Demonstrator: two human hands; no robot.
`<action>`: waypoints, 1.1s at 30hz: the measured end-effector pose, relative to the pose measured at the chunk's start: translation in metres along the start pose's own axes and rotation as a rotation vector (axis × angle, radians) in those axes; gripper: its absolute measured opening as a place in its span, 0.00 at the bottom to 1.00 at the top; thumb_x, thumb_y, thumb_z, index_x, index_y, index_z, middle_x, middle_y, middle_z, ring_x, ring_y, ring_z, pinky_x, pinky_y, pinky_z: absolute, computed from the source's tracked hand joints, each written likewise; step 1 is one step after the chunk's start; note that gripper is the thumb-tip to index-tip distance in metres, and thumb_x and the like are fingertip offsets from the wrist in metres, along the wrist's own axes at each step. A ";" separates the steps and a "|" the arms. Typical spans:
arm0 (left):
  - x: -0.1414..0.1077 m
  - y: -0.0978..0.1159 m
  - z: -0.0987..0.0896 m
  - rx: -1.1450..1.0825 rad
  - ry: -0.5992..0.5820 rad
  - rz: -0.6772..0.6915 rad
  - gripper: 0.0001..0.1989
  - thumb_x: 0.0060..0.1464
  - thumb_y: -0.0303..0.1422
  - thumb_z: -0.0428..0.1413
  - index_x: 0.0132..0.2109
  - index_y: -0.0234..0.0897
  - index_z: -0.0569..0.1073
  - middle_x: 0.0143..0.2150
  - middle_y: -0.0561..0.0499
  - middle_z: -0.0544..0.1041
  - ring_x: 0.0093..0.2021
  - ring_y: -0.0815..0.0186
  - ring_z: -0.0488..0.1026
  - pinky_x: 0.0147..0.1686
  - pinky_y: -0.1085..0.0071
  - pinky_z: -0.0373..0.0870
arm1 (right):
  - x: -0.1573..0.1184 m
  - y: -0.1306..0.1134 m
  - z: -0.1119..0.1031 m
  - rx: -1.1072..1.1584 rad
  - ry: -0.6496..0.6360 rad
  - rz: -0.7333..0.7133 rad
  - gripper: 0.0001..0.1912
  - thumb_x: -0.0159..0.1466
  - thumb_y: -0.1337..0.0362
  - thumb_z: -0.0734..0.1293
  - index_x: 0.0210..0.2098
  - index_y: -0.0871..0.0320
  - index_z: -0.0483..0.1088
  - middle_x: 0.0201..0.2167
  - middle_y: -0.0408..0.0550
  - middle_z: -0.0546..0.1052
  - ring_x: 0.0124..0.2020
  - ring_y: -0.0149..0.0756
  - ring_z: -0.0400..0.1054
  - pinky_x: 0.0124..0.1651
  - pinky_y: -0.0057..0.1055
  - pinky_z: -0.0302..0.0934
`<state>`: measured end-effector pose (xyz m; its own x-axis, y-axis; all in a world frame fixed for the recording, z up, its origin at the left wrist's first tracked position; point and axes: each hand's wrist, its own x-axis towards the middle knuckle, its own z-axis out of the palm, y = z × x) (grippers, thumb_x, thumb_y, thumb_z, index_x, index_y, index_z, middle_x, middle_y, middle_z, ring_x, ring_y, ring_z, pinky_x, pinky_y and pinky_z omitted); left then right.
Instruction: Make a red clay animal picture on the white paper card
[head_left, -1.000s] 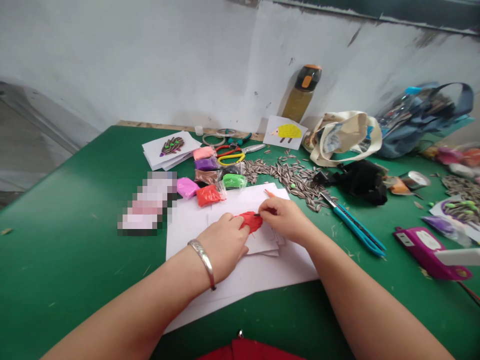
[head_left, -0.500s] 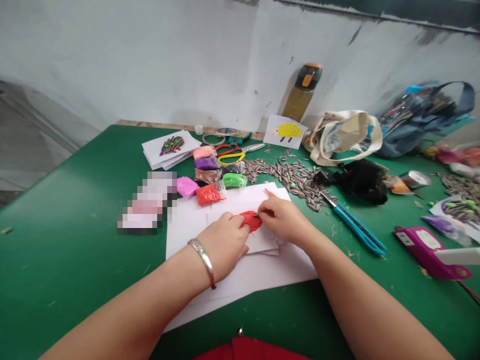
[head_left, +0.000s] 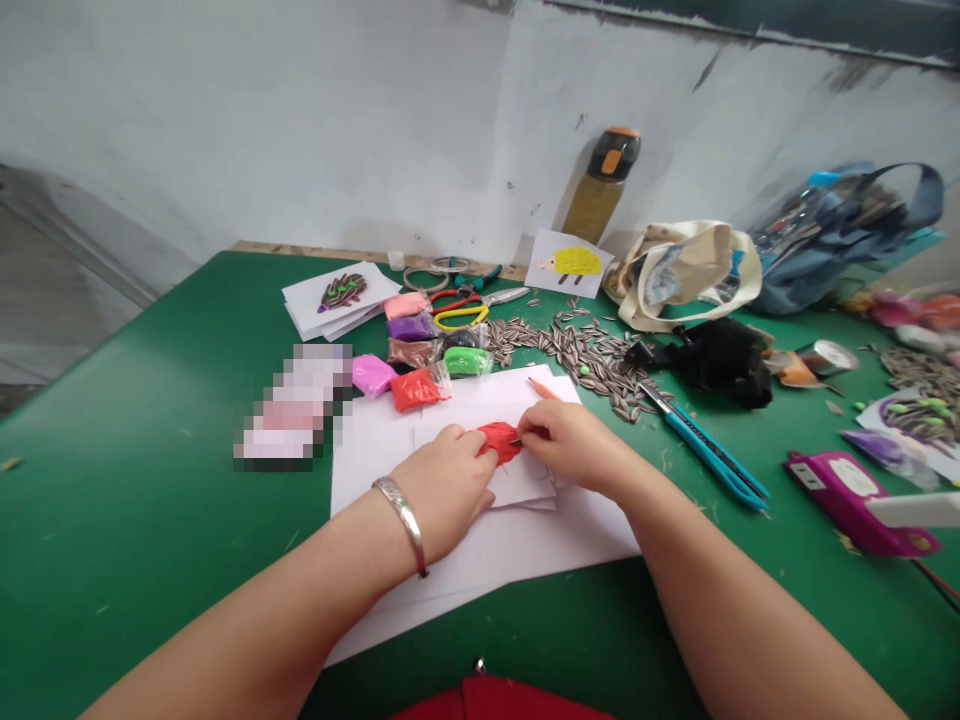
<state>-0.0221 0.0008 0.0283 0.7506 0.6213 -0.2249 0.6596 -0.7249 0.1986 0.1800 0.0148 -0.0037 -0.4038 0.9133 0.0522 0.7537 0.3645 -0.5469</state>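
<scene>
"Where's the red clay?"

"Centre of the frame, a rounded, grooved patch on small white sheets, which lie on larger paper on the green bench."

"Which way does it point?"

"Its long axis looks roughly left to right. The left end is hidden under fingers, so I can't tell which end is the front."

"And the hands?"

"The left hand has its fingers loosely bent and laid on the clay's left part, thumb apart, gripping nothing I can see. The right hand has 2 fingertips nearly closed on 1 small dark piece at the clay's right edge."

"What's around?"

"Soft clay in crinkly clear packets at upper centre, striped, pointed-oval seeds right of them, and a slim blue cutter at right."
</scene>
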 end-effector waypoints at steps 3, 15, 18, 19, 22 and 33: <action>0.000 0.001 -0.001 0.008 -0.007 0.001 0.12 0.59 0.34 0.52 0.48 0.35 0.73 0.46 0.44 0.73 0.44 0.57 0.68 0.44 0.63 0.65 | 0.000 0.000 0.000 0.035 0.017 0.026 0.12 0.57 0.74 0.58 0.21 0.54 0.66 0.17 0.36 0.67 0.19 0.30 0.62 0.64 0.44 0.52; -0.001 -0.003 0.000 -0.061 0.001 0.029 0.15 0.58 0.33 0.53 0.52 0.35 0.71 0.47 0.44 0.73 0.46 0.56 0.68 0.45 0.63 0.65 | -0.002 -0.004 -0.004 0.074 0.016 -0.016 0.11 0.58 0.72 0.59 0.23 0.55 0.67 0.18 0.34 0.67 0.19 0.27 0.58 0.65 0.44 0.50; -0.001 -0.005 0.000 -0.085 0.002 0.043 0.15 0.59 0.33 0.52 0.52 0.35 0.70 0.47 0.44 0.73 0.46 0.57 0.68 0.46 0.63 0.65 | -0.004 -0.008 -0.005 0.034 -0.054 -0.028 0.11 0.58 0.73 0.59 0.23 0.56 0.68 0.21 0.36 0.70 0.23 0.28 0.62 0.61 0.43 0.55; -0.001 -0.005 0.000 -0.088 0.006 0.044 0.15 0.59 0.33 0.52 0.52 0.35 0.70 0.47 0.44 0.73 0.45 0.57 0.69 0.46 0.63 0.65 | -0.005 -0.009 -0.005 0.021 -0.074 -0.021 0.10 0.57 0.73 0.60 0.23 0.56 0.68 0.23 0.37 0.72 0.25 0.29 0.64 0.59 0.43 0.57; -0.001 -0.006 0.000 -0.097 0.020 0.047 0.15 0.58 0.33 0.53 0.51 0.35 0.70 0.46 0.45 0.73 0.45 0.57 0.69 0.45 0.63 0.65 | -0.004 -0.009 -0.004 -0.002 -0.075 -0.030 0.11 0.58 0.73 0.59 0.23 0.56 0.69 0.23 0.38 0.73 0.26 0.30 0.65 0.58 0.42 0.58; 0.000 -0.002 0.000 -0.050 -0.001 0.026 0.15 0.59 0.32 0.53 0.52 0.34 0.70 0.48 0.43 0.73 0.46 0.56 0.68 0.47 0.62 0.65 | -0.005 -0.007 -0.003 -0.105 -0.053 -0.147 0.13 0.60 0.74 0.58 0.25 0.56 0.69 0.25 0.40 0.74 0.29 0.31 0.66 0.65 0.47 0.47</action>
<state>-0.0239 0.0022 0.0283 0.7676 0.6020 -0.2199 0.6409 -0.7252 0.2515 0.1783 0.0086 0.0023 -0.5381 0.8392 0.0792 0.7336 0.5125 -0.4463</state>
